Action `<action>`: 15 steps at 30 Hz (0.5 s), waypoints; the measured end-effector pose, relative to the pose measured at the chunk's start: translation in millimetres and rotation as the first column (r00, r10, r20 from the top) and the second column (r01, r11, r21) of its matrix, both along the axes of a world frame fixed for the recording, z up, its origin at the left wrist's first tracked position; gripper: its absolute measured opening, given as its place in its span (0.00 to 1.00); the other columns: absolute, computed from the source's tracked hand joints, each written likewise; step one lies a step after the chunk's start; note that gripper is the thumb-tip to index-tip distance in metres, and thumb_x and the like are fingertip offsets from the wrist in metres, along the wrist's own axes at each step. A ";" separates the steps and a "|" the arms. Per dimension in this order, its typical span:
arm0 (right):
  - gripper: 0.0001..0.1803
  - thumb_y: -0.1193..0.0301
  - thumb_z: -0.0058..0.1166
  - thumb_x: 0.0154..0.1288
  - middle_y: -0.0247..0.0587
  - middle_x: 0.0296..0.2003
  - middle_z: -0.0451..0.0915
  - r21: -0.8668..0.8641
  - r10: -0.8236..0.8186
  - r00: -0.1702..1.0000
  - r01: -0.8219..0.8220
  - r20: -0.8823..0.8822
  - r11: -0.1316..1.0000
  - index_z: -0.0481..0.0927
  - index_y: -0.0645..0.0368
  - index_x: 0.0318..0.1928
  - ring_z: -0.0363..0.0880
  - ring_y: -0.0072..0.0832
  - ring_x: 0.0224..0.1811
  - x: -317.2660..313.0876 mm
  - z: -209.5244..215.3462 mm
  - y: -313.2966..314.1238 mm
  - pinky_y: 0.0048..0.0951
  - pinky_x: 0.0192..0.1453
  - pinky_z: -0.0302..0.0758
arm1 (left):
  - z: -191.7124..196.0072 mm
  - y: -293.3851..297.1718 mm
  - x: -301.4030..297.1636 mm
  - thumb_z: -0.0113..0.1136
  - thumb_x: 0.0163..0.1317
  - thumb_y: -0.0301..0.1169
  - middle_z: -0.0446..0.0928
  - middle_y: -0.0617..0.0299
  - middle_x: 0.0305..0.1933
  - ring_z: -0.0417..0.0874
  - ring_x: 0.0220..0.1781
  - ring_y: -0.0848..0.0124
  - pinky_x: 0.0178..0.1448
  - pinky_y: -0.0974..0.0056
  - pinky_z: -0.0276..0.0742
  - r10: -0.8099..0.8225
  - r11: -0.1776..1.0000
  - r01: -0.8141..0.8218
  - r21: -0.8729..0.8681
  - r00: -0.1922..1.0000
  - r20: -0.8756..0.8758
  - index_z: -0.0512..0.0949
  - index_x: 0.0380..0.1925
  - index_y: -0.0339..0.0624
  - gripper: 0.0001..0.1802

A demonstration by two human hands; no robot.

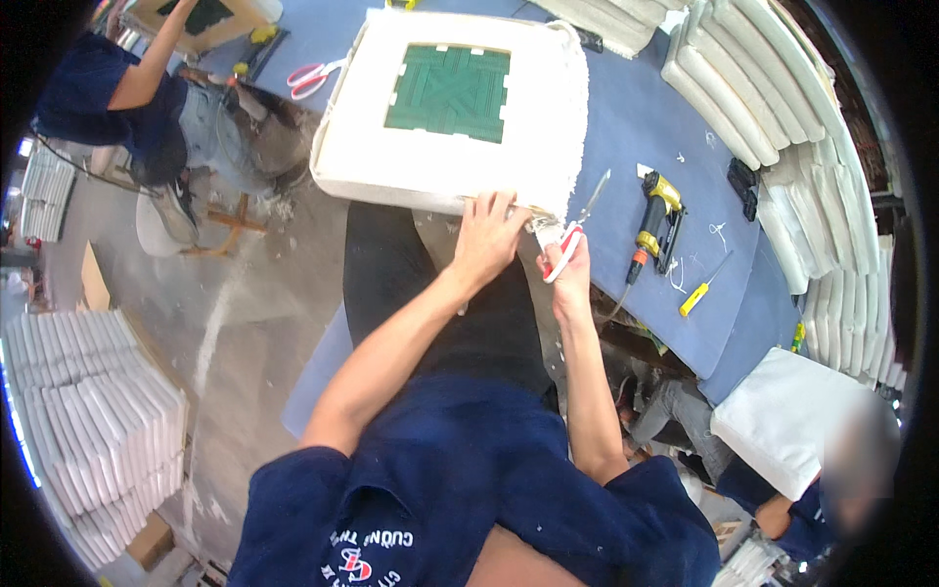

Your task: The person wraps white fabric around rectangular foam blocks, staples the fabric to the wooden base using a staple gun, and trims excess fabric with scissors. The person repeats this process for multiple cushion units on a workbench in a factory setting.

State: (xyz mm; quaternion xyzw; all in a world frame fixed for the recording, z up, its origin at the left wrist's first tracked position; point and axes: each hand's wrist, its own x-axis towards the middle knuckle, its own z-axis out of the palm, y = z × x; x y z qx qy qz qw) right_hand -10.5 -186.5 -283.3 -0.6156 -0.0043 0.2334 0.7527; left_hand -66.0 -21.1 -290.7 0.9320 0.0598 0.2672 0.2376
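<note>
A white upholstered seat cushion (pixel 362 127) lies underside up on the blue table in front of me, with green woven webbing (pixel 450 93) showing through its square opening. My left hand (pixel 486 235) grips the near edge close to the right corner, its fingers bent over the rim. Just right of it, my right hand (pixel 569 274) is closed round scissors (pixel 565 252) with red and white handles. Their blades stand apart from the cover and point up and away. Loose, frayed white fabric (pixel 545 227) bunches at the corner between my hands.
On the blue table (pixel 626 127) to the right lie a yellow and black staple gun (pixel 657 215) with a hose, and a yellow screwdriver (pixel 694 298). Other scissors (pixel 311 78) lie beyond the cushion's left side. Stacked white cushions (pixel 98 411) stand around. Co-workers sit at far left and lower right.
</note>
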 end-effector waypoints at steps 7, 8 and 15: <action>0.14 0.77 0.59 0.77 0.29 0.40 0.77 -0.075 0.116 0.993 -0.117 -0.020 0.990 0.73 0.56 0.57 0.74 0.16 0.33 -48.0 10.9 -18.3 0.22 0.36 0.75 | 7.9 0.5 -67.2 0.71 0.59 0.31 0.83 0.68 0.44 0.83 0.60 0.65 0.68 0.49 0.68 -0.087 0.996 0.087 0.017 0.996 0.024 0.81 0.36 0.51 0.07; 0.13 0.78 0.59 0.77 0.30 0.39 0.77 -0.090 0.126 0.992 -0.127 -0.013 0.988 0.73 0.56 0.57 0.74 0.17 0.32 -50.3 15.9 -20.3 0.21 0.35 0.75 | 4.1 1.7 -71.8 0.71 0.59 0.31 0.84 0.68 0.44 0.83 0.59 0.65 0.66 0.50 0.70 -0.076 0.997 0.076 -0.026 0.997 -0.011 0.82 0.36 0.50 0.07; 0.10 0.75 0.62 0.77 0.31 0.26 0.78 -0.158 0.274 0.955 -0.289 -0.109 0.944 0.72 0.58 0.49 0.75 0.17 0.22 -75.6 53.4 -23.0 0.22 0.25 0.71 | -2.4 -2.1 -84.3 0.74 0.59 0.28 0.85 0.65 0.44 0.84 0.52 0.61 0.58 0.52 0.75 -0.027 0.991 0.030 -0.132 0.999 0.022 0.85 0.38 0.48 0.08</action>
